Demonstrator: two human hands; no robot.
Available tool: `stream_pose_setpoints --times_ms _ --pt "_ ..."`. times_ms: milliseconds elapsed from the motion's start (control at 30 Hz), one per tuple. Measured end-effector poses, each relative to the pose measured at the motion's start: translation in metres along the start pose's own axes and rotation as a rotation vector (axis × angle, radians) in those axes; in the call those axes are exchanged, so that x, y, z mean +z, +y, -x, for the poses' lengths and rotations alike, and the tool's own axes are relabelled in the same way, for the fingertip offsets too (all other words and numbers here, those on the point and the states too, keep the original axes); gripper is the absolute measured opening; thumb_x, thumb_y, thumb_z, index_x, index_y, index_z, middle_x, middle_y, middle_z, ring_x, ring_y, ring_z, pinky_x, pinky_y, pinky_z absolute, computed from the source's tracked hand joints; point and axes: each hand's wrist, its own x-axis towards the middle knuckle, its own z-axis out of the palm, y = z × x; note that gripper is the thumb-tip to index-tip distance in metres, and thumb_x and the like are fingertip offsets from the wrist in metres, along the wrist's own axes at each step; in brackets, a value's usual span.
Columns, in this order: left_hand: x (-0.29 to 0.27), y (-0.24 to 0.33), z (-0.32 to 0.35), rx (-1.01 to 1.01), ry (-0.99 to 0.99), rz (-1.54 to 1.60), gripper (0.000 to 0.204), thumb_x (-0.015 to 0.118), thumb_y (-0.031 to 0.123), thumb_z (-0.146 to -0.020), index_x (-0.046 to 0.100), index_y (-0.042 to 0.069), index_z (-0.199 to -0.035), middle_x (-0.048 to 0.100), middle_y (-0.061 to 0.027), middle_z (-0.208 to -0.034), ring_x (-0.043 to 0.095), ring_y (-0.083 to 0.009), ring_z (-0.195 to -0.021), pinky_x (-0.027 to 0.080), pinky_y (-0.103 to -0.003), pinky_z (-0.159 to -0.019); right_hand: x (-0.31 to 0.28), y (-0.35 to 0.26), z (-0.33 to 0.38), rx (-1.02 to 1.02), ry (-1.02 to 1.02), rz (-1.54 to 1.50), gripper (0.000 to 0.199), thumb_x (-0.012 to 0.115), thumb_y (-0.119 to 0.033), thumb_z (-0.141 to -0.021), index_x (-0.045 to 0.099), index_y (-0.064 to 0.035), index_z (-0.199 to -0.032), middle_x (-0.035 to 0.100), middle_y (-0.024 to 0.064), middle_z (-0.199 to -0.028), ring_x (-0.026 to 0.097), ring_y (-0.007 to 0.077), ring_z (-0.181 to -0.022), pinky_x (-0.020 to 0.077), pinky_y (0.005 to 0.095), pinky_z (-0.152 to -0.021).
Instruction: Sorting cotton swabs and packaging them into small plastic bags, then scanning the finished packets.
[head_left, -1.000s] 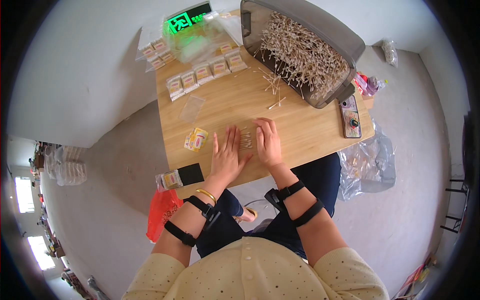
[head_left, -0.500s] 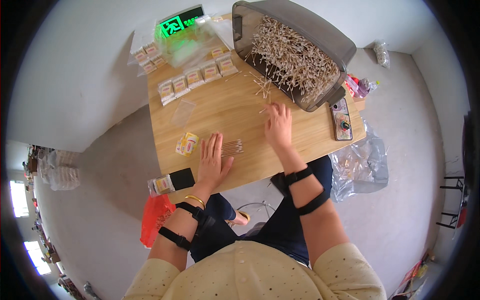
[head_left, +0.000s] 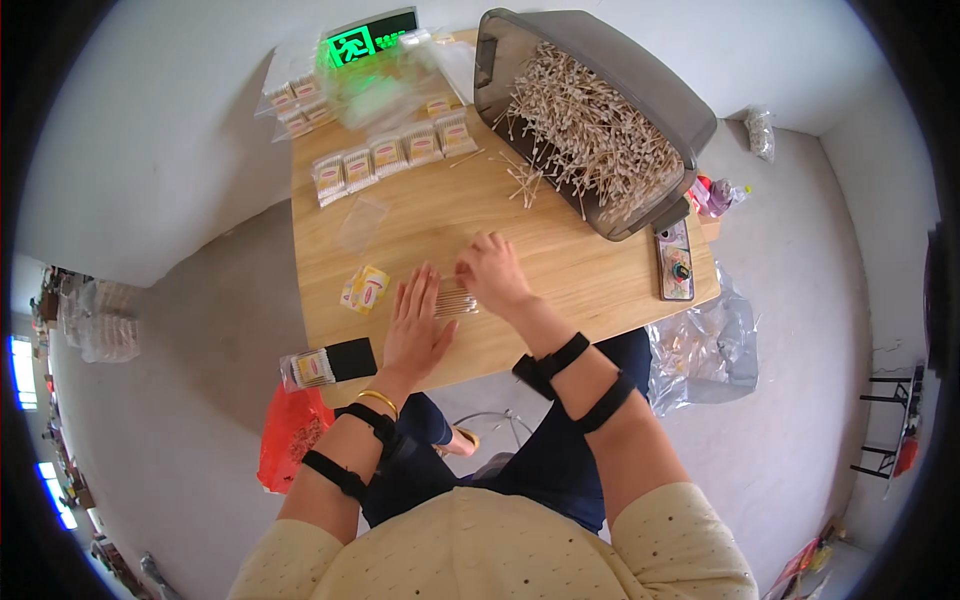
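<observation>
A small row of cotton swabs (head_left: pixel 456 303) lies side by side on the wooden table (head_left: pixel 540 310). My left hand (head_left: pixel 412 325) rests flat with fingers stretched, its edge against the left ends of the row. Over the far side of the row, my right hand (head_left: pixel 492 272) is curled with thumb and fingers pinched on a cotton swab, which the fingers mostly hide. Yellow-and-white printed cards (head_left: pixel 364 289) lie left of my left hand. A clear flat bag (head_left: pixel 362 222) is beyond them. Loose swabs (head_left: pixel 524 182) spill from a tipped grey bin (head_left: pixel 640 75) heaped with swabs (head_left: pixel 590 125).
Filled swab packs (head_left: pixel 387 154) stand in a line at the back left, near clear bags (head_left: pixel 385 95) and a lit green sign (head_left: pixel 365 42). A phone (head_left: pixel 676 262) lies at the right edge. A pack with a black piece (head_left: pixel 350 360) sits at the near left corner, above a red bag (head_left: pixel 290 440).
My right hand has moved left and nearer, from beside the loose swabs to the small row. My left hand stays flat beside the row. The whole view has shifted slightly.
</observation>
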Motion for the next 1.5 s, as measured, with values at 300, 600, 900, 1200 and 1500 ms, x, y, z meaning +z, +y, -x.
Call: stream_pose_setpoints --times_ms 300,600,900,1200,1500 --pt "-0.001 0.002 -0.002 0.011 -0.09 -0.117 0.07 0.046 0.046 -0.104 0.031 0.009 -0.162 0.028 -0.0116 -0.169 0.021 -0.0327 -0.157 0.011 -0.054 -0.129 -0.035 0.077 -0.033 0.341 0.411 0.115 0.019 0.075 -0.014 -0.085 0.063 -0.0108 -0.1 0.06 0.0123 -0.107 0.06 0.0359 -0.102 0.0501 0.0487 -0.089" --pt "0.0 0.001 0.0 0.022 -0.058 -0.085 0.067 0.047 0.046 -0.103 0.036 0.012 -0.159 0.03 -0.0102 -0.168 0.024 -0.0297 -0.157 0.011 -0.053 -0.129 -0.027 0.084 -0.043 0.582 0.367 0.133 0.027 0.074 -0.011 -0.082 0.061 -0.0123 -0.106 0.064 0.0115 -0.104 0.063 0.0349 -0.103 0.0521 0.0477 -0.087" --pt "0.001 0.001 0.0 0.036 -0.045 -0.069 0.066 0.055 0.039 -0.1 0.038 0.012 -0.158 0.031 -0.0107 -0.167 0.026 -0.0301 -0.156 0.011 -0.053 -0.129 -0.034 0.086 0.014 0.504 0.478 -0.141 0.02 0.072 -0.01 -0.081 0.072 -0.0076 -0.1 0.069 0.0119 -0.089 0.068 0.0308 -0.089 0.055 0.0424 -0.077" --pt "0.002 -0.001 0.001 0.03 -0.038 -0.066 0.065 0.054 0.041 -0.101 0.038 0.014 -0.158 0.031 -0.0096 -0.167 0.026 -0.0281 -0.156 0.013 -0.053 -0.129 -0.021 0.034 0.009 0.264 0.255 -0.345 0.017 0.069 -0.005 -0.084 0.074 -0.0066 -0.099 0.067 0.0132 -0.089 0.066 0.031 -0.08 0.054 0.0405 -0.071" --pt "-0.004 0.001 0.001 0.014 0.045 0.071 0.075 0.061 0.038 -0.097 0.034 0.003 -0.158 0.025 -0.0165 -0.168 0.024 -0.0335 -0.156 0.017 -0.053 -0.128 0.0 0.003 0.016 -0.032 0.21 -0.167 0.029 0.07 -0.006 -0.081 0.072 -0.0114 -0.109 0.062 0.0093 -0.111 0.056 0.0341 -0.109 0.0469 0.0453 -0.096"
